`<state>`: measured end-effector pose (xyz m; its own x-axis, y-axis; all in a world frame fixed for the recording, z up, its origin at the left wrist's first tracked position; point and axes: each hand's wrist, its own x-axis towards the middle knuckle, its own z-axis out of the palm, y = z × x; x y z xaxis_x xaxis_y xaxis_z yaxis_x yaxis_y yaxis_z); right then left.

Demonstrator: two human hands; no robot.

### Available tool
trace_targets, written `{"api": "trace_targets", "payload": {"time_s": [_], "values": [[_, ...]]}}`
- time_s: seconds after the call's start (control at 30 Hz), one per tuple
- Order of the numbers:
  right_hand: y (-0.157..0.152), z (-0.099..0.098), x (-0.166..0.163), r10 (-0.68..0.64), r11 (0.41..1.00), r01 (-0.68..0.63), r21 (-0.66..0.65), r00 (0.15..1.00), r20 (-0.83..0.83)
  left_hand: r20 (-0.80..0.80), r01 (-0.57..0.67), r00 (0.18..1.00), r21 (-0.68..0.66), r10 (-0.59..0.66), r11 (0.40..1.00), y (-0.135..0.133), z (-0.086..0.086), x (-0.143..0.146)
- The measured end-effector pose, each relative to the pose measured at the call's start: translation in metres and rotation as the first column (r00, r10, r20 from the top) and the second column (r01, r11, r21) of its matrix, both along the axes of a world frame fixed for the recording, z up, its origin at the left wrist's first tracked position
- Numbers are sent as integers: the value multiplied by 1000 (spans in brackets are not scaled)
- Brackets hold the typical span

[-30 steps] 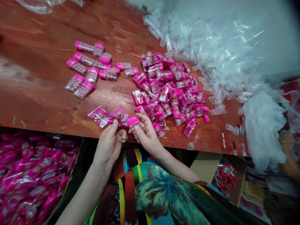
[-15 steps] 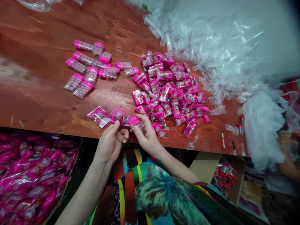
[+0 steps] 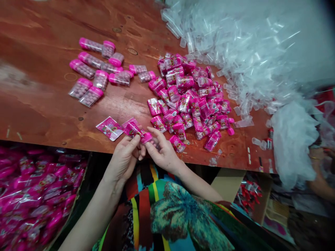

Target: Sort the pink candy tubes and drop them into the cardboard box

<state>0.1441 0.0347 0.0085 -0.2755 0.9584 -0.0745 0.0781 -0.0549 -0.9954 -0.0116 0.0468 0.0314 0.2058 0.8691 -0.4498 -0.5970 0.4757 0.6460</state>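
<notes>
Small jar [image 3: 146, 137], pink cap, clear body, held over the table's front edge, about mid-length. Right hand [image 3: 164, 153] pinches the body between thumb and fingers, cap pointing left. Left hand [image 3: 125, 155] pinches a printed sleeve [image 3: 131, 126] between thumb and forefinger, other fingers curled. Hands nearly meet; cap right against the sleeve. Cannot tell whether it sits inside the sleeve's mouth.

Handling, by judgement: jar light, stiff, smooth, likely slippery in dry fingers. Best taken by the sides of the body, leaving the cap free. Sleeve thin, limp film; probably creases or tears if forced. Hold at its edge, near the mouth.

Around: flat wrapper [image 3: 110, 128] on the surface just in from the front edge, left of the hands, touching or nearly touching the held sleeve. Loose bare jars [image 3: 101, 80] farther in, left of middle, pale pink balls inside. Pile of wrapped jars [image 3: 184, 101] close beyond the right fingertips; its near packs crowd that side. Clear tubes [image 3: 227, 48] heaped toward the far right; white bag [image 3: 293, 143] hangs at the right end of the table [image 3: 52, 118]. Below the front edge: box of pink packs [image 3: 39, 195] at left, carton [image 3: 227, 183] with red pieces [image 3: 250, 195] at right. Another person's arm [image 3: 320, 174] beyond the bag, well apart.
</notes>
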Motion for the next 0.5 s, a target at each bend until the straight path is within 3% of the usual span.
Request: {"api": "trace_targets", "payload": {"time_s": [0.17, 0.23, 0.4, 0.5], "values": [[3, 3, 0, 27, 988, -53, -147, 984, -179, 30, 39, 999, -8, -38, 999, -2, -1, -1], [4, 5, 1, 47, 987, -78, -144, 977, -209, 48, 50, 998, -5, -50, 999, -2, -2, -2], [7, 8, 8, 213, 974, -219, -53, 972, -99, 26, 51, 998, -33, -50, 998, -1, -2, -2], [7, 8, 9, 166, 983, -168, -67, 985, -40, 20, 49, 999, -43, -48, 998, 0, -1, 0]]}}
